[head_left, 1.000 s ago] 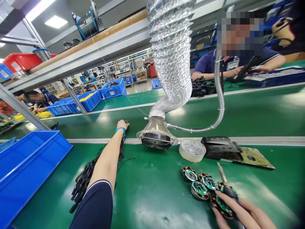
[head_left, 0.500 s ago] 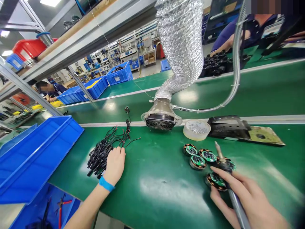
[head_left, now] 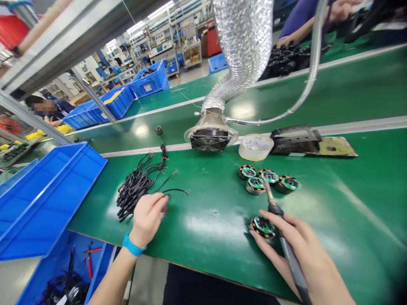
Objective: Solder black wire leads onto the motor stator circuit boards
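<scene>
My left hand (head_left: 149, 216), wearing a blue wrist strap (head_left: 133, 245), is closed on a black cable (head_left: 176, 190) whose reddish wire end sticks out to the right. Beside it lies a pile of black cables (head_left: 135, 186) with bare coloured ends. A soldering iron (head_left: 288, 250) rests in my right hand (head_left: 305, 250), its tip pointing up and away. Thumb and fingertip of that hand also touch a round motor stator (head_left: 263, 227) with a green circuit board and copper windings. Several similar stators (head_left: 256, 185) stand in a group just behind.
A fume extractor fan (head_left: 210, 140) hangs from a silver duct (head_left: 243, 46) at the back. Behind the stators are a round translucent dish (head_left: 256, 147) and a dark metal stand (head_left: 295, 140). Blue bins (head_left: 51, 195) stand left; red-handled pliers (head_left: 90, 264) lie lower left. Other people sit beyond.
My left hand has drawn a cable from the pile toward me. My right hand has brought one stator nearer, away from the group, with the iron still in it. The view has tilted down.
</scene>
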A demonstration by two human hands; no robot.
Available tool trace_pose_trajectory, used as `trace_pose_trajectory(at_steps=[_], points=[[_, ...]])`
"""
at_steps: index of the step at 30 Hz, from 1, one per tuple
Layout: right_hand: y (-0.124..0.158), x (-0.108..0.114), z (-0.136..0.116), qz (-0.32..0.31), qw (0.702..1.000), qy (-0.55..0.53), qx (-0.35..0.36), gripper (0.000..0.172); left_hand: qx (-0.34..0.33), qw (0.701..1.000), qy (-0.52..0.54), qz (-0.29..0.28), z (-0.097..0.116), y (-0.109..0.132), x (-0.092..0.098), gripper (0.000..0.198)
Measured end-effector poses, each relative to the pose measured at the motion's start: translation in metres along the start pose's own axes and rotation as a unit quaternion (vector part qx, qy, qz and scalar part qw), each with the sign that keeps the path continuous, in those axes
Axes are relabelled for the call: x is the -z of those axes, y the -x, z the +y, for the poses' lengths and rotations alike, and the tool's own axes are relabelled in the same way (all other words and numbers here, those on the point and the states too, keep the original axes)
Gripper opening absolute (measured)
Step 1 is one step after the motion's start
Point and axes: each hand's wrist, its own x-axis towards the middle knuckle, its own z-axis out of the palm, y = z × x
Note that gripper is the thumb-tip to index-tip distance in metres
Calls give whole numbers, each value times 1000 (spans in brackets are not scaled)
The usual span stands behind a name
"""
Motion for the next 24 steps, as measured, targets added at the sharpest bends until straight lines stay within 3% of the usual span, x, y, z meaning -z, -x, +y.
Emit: trace_pose_trajectory(at_steps=[3, 5, 7, 10, 16, 21, 24], points=[[-5, 5, -6, 6, 1000, -18, 13, 43, -115, 986, 30, -117, 33, -8, -12, 29], [-8, 9, -10, -10, 999, -45, 8, 45, -102, 980, 47, -166, 52, -13, -22, 18], [-9, 13, -13, -26, 997, -77, -4, 45, -49, 981, 67, -175, 67, -19, -32, 17], [-7, 14, -16, -40, 992, -115, -23, 47, -1, 978, 87, -189, 85, -30, -44, 35], [0, 14, -13, -45, 989, -135, -40, 50, -29, 963, 172, -207, 103, -43, -64, 9], [1, 14, -12, -29, 991, -123, -42, 49, -15, 934, 261, -244, 109, -49, -61, 16], [-2, 12, -14, -36, 986, -154, -51, 49, 86, 898, 364, -233, 114, -49, -54, 13]])
